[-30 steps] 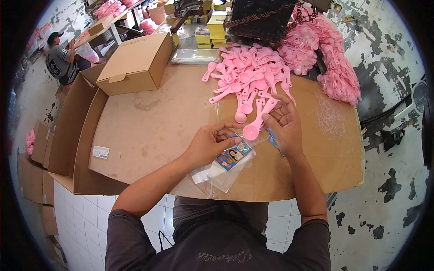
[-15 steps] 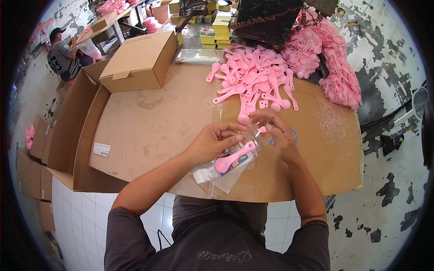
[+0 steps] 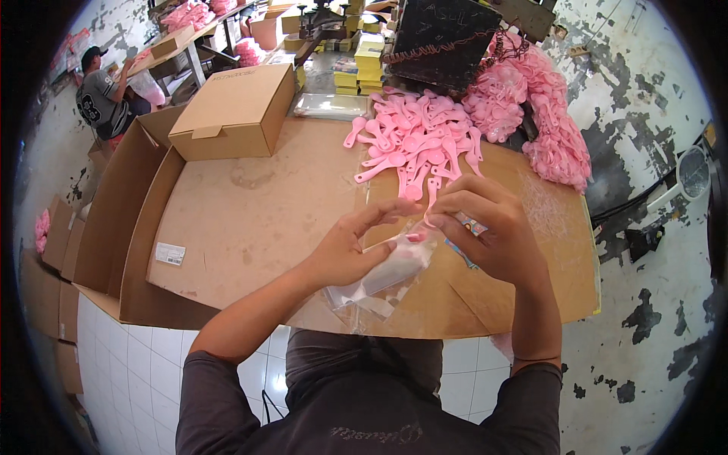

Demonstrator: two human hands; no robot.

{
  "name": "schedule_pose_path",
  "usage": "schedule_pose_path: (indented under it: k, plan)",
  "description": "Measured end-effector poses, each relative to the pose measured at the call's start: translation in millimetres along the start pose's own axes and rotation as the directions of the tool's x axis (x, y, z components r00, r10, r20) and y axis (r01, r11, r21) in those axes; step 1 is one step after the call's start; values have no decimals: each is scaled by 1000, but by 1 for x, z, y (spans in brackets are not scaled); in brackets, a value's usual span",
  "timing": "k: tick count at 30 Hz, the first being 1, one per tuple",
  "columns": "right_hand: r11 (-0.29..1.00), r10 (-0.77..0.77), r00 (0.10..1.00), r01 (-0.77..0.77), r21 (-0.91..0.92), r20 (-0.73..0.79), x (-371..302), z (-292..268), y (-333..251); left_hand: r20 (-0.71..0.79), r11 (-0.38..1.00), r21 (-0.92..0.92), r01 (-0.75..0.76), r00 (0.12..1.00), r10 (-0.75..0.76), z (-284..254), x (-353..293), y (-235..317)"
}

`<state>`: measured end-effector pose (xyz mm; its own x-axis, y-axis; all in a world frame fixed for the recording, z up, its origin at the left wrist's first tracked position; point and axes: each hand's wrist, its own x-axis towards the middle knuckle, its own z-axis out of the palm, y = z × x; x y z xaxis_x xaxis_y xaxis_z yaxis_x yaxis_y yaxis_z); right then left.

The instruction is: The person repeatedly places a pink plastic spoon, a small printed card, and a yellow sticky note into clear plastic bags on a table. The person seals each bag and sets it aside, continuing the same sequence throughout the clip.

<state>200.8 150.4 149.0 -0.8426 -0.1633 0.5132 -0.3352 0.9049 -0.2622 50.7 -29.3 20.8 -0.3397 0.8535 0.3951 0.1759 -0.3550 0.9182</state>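
My left hand (image 3: 350,246) reaches over the near edge of the cardboard work surface. Its fingers are apart, with the thumb lying on a clear plastic bag (image 3: 398,267). Beside it, the thumb and fingers of my right hand (image 3: 485,224) are pinched together at the bag's upper end. A bit of pink shows there, but what the fingertips hold is too small to tell. Partly under my right hand lies a blue printed card (image 3: 461,254). Just beyond both hands spreads a loose pile of pink measuring spoons (image 3: 417,140).
A closed cardboard box (image 3: 231,110) stands at the far left, by an open carton (image 3: 125,220). Bagged pink spoons (image 3: 557,129) heap up at the far right, near a dark box-shaped machine (image 3: 440,45). Clear plastic sleeves (image 3: 331,106) lie behind. Another person (image 3: 106,95) sits at far left.
My right hand has come in to the bag and pinched its fingers. The pink spoon that lay across the bag and card no longer shows there. My left fingers have spread.
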Motion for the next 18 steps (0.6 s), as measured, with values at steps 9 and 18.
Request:
schedule_pose_path:
  k: [9,18]
  plan:
    - [967,216,969,-196,162,-121,-2,26,-9,-12,997,-48,54,998,-54,9,1,24]
    - [888,-153,976,66,-455,-157,-1,52,-5,-143,985,173,16,990,9,11,-5,23]
